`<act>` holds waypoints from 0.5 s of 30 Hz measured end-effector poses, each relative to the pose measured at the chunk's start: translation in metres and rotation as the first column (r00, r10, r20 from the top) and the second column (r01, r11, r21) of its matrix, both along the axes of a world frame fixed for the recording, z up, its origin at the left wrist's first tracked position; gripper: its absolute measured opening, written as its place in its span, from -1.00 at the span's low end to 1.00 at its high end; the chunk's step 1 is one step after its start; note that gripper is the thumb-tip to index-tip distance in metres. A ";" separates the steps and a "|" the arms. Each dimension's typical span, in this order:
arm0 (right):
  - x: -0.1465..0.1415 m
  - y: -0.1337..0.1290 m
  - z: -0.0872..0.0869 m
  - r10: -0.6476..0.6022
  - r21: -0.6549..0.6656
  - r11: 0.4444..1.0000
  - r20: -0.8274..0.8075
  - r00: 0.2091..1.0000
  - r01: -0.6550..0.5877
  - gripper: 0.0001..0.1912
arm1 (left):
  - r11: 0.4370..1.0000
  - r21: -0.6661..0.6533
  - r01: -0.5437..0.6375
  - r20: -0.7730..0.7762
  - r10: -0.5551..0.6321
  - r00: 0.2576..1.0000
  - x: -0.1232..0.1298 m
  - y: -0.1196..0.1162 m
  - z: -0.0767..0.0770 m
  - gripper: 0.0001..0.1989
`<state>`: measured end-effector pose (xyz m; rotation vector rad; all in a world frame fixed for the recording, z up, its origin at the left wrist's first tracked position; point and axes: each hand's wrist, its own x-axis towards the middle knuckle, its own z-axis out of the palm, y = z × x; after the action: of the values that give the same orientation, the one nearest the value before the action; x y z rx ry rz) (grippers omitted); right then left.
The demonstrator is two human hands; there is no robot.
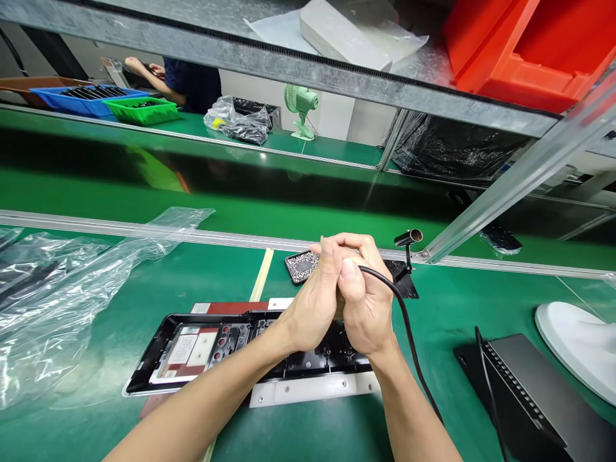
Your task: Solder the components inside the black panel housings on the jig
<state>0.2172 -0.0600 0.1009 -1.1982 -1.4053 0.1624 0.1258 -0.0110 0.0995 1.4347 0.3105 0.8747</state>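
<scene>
My left hand (315, 295) and my right hand (368, 295) are pressed together above a long black plastic housing (303, 366). The fingers of both are curled closed. A black cable (407, 314) comes out at the top of my right hand and runs down to the right. Whatever sits between the palms is mostly hidden. The housing lies in a white and reddish-brown fixture (312, 389), with its middle partly covered by my hands and left forearm. Just behind my hands is a small black tray (301, 267) of tiny metal parts.
Clear plastic bags (62, 301) lie at left. A black holder (408, 247) stands behind my right hand. On the right are a dark device (534, 391) with a cable and a white round base (577, 343). Overhead runs a metal shelf (240, 54); a person's arms (161, 80) show beyond.
</scene>
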 end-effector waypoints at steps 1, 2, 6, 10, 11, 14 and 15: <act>0.000 0.000 0.000 0.000 -0.001 1.000 -0.001 1.000 0.000 -0.62 | 1.000 0.006 -0.003 -0.001 0.003 1.000 0.000 0.000 0.000 -0.23; 0.001 0.000 0.000 -0.003 -0.006 1.000 0.000 1.000 0.003 -0.62 | 1.000 0.011 -0.011 -0.005 0.011 1.000 0.000 0.000 0.001 -0.23; 0.003 -0.001 -0.001 -0.031 -0.044 0.999 0.012 0.999 0.031 -0.60 | 0.999 0.038 -0.015 -0.043 0.017 0.999 0.001 -0.001 0.005 -0.27; 0.004 -0.003 0.000 -0.037 -0.065 0.997 0.001 0.999 0.037 -0.59 | 0.997 0.041 -0.059 -0.051 0.062 0.997 0.003 -0.004 0.005 -0.29; 0.004 -0.003 0.000 -0.037 -0.067 0.997 0.011 0.999 0.038 -0.59 | 0.996 0.032 -0.081 -0.053 0.083 0.995 0.004 -0.005 0.003 -0.28; 0.004 -0.004 0.003 -0.060 -0.065 0.996 0.067 0.996 0.064 -0.60 | 0.990 0.022 -0.140 -0.038 0.140 0.989 0.007 -0.008 -0.003 -0.28; 0.003 -0.004 0.004 -0.067 -0.055 0.996 0.084 0.994 0.071 -0.61 | 0.989 0.028 -0.144 -0.018 0.145 0.989 0.007 -0.008 -0.005 -0.28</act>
<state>0.2202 -0.0642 0.1048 -1.3128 -1.4367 0.1074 0.1331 -0.0195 0.0942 1.4601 0.4231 0.9858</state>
